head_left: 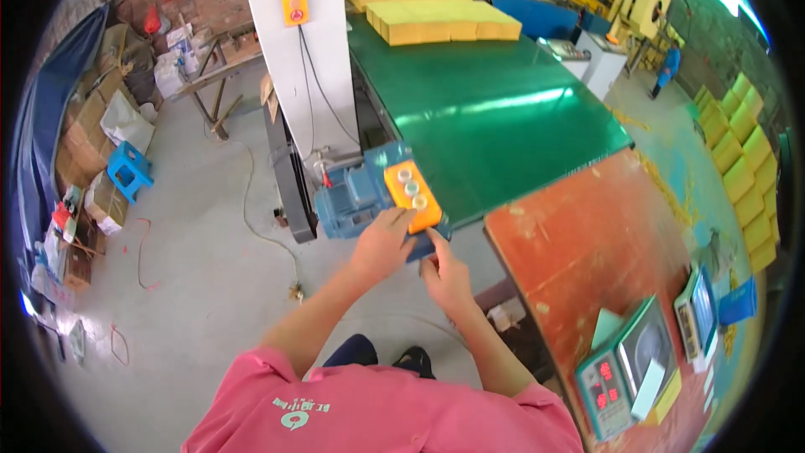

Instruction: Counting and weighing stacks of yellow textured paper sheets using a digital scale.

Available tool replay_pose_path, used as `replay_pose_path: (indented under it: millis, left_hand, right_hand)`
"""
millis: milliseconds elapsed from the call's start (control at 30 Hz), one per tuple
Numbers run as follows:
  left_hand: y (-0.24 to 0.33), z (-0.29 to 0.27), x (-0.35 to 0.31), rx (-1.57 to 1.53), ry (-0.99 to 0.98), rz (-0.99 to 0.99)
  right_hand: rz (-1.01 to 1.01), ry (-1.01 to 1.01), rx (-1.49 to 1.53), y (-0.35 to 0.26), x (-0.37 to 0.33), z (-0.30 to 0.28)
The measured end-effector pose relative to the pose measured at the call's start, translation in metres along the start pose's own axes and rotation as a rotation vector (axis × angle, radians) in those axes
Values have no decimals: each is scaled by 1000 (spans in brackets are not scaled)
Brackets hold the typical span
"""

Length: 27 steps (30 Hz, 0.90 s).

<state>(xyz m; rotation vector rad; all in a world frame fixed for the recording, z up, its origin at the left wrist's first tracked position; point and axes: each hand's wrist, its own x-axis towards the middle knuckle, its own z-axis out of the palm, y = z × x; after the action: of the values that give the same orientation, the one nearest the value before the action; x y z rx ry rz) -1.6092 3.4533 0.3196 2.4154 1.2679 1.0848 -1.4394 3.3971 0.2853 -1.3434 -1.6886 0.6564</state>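
Orange casing marks the push-button control box [411,195], located directly ahead of both hands and set over a blue electric motor [350,200]. Three round buttons stand in a row along its face. The left hand [384,243] is at the near end of the box, fingers bent, their tips at its near left edge. The right hand [447,277] is at the near right corner, index finger reaching up to the edge there, remaining fingers curled. Contact appears light at both hands; whether either one grips the casing cannot be told from this view.

Beyond the hands and to their right extends a green conveyor belt [478,117], bearing blocks of yellow sheets [444,20] at its far end. Ahead of the hands and slightly left rises a white post [331,59], fitted with a yellow switch box [294,7] with a red button; cables hang from it.

Right of the right hand is a red-brown tabletop [579,243]. On its near part sits a digital scale [605,398] with red lit figures; a second scale [694,319] stands farther right. Well left of the left hand, a blue plastic stool [130,169] stands beside cardboard boxes [88,130].
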Motion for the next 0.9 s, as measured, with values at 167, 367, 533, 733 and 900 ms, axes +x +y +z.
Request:
replay_pose_path:
  millis: [167,367,533,733,900]
  left_hand:
    - [-27,27,25,121,-127,-6]
    - [-51,17,32,94,-205,144]
    - [-52,-1,53,139,-194,229]
    - [-58,-4,60,183,-354,236]
    - [-66,6,56,133,-367,279]
  right_hand:
    - [-51,-54,-285,15,69,3]
    - [-100,-61,-243,26,75,3]
    - [-50,-78,-416,18,85,10]
    - [40,-153,-548,10,88,16]
    - [56,-52,-403,8,82,24]
